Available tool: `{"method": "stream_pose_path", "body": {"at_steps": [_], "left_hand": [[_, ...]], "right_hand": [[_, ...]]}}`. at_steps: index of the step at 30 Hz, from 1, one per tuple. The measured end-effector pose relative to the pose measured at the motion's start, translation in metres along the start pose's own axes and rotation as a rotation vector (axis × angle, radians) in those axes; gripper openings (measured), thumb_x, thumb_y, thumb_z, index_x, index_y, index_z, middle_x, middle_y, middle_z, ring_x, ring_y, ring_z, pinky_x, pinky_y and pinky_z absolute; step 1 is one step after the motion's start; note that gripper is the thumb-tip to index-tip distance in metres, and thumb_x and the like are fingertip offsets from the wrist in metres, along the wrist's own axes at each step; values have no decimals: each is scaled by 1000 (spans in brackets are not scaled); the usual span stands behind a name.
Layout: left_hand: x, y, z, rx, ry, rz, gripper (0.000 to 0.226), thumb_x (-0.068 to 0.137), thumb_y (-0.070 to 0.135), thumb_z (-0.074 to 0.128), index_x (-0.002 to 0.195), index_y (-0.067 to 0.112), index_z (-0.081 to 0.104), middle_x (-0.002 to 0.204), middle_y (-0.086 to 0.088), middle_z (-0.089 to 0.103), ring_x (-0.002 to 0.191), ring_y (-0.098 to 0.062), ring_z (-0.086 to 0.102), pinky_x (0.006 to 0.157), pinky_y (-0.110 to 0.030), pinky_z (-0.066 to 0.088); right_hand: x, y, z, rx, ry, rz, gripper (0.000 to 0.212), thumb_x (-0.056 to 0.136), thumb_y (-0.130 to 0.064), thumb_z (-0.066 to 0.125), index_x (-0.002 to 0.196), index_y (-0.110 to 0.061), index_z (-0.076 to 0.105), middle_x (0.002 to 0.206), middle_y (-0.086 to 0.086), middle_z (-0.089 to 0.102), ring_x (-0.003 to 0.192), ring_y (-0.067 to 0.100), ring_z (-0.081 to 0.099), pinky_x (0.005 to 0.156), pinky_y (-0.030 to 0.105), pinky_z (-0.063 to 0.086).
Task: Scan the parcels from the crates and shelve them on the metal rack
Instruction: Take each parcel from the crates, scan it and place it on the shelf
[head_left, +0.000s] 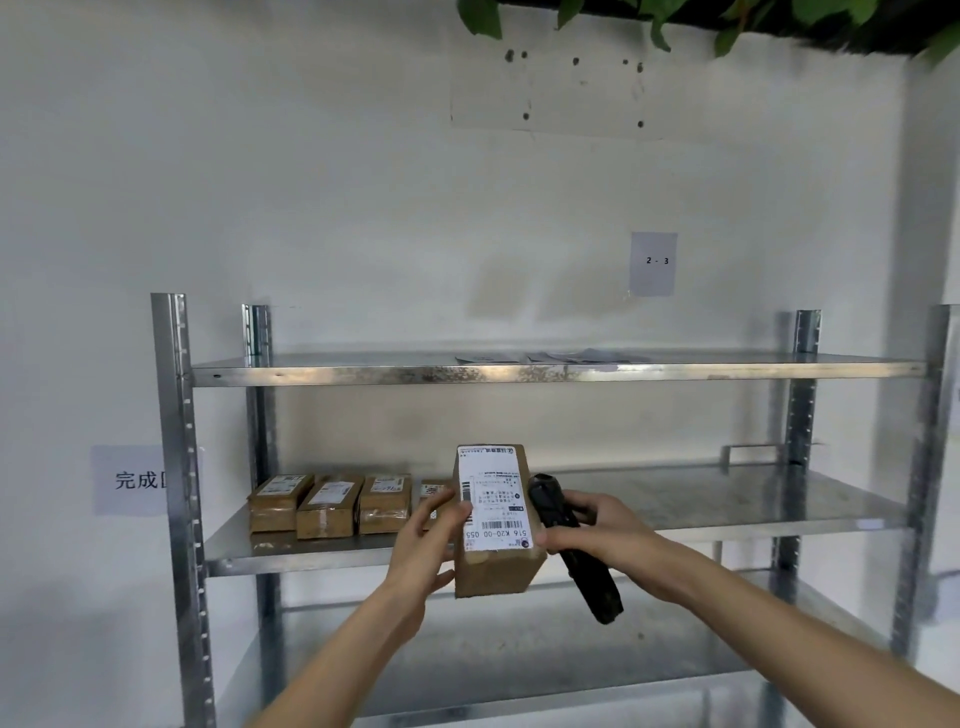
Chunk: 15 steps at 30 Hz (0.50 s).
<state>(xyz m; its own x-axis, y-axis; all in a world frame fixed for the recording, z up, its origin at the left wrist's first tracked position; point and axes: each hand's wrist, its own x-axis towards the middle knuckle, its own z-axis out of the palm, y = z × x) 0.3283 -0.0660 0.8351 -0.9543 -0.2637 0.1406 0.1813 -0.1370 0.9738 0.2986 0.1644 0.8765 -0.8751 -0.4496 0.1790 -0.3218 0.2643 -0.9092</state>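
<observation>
Four boxes (332, 503) already on rack (727, 506). Fifth box (496, 519) pinched by left hand (428, 540), not shelved; scanner (571, 545) gripped in right hand (597, 525). Crates unseen.

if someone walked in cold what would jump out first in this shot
The cardboard parcel held up at centre, its white label facing the camera, left hand on its left side. The right hand touches its right edge while gripping a black scanner. Behind stands the metal rack, with a row of parcels on the left of its middle shelf.
</observation>
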Motion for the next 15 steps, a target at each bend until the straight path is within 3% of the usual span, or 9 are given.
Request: {"method": "stream_pose_path", "body": {"at_steps": [3, 7, 12, 15], "left_hand": [[-1, 1, 3, -13, 36, 8, 32, 91, 40, 69, 121, 41, 60, 102, 1, 77, 92, -20, 74, 60, -26, 53], [-1, -1, 4, -17, 37, 15, 36, 88, 40, 72, 123, 42, 61, 106, -1, 76, 96, -19, 73, 56, -25, 55], [-2, -11, -1, 14, -58, 58, 65, 64, 35, 92, 122, 30, 62, 114, -1, 74, 97, -14, 73, 75, -29, 58], [-1, -16, -3, 55, -60, 76, 70, 58, 36, 91, 122, 26, 64, 117, 0, 71, 101, -13, 72, 80, -27, 57]], "right_hand": [[1, 2, 4, -22, -5, -7, 36, 83, -22, 86, 116, -33, 76, 110, -16, 78, 105, 4, 72, 87, 17, 50], [3, 6, 4, -41, 11, -15, 41, 81, -23, 88, 119, -33, 75, 112, -18, 77, 106, 3, 72, 89, 18, 50], [3, 13, 3, -6, 43, 6, 41, 82, -22, 88, 119, -30, 75, 111, -14, 78, 105, 6, 73, 86, 17, 51], [2, 17, 5, 7, 52, 17, 42, 82, -24, 88, 120, -31, 74, 112, -16, 77, 104, 4, 73, 88, 20, 50]]}}
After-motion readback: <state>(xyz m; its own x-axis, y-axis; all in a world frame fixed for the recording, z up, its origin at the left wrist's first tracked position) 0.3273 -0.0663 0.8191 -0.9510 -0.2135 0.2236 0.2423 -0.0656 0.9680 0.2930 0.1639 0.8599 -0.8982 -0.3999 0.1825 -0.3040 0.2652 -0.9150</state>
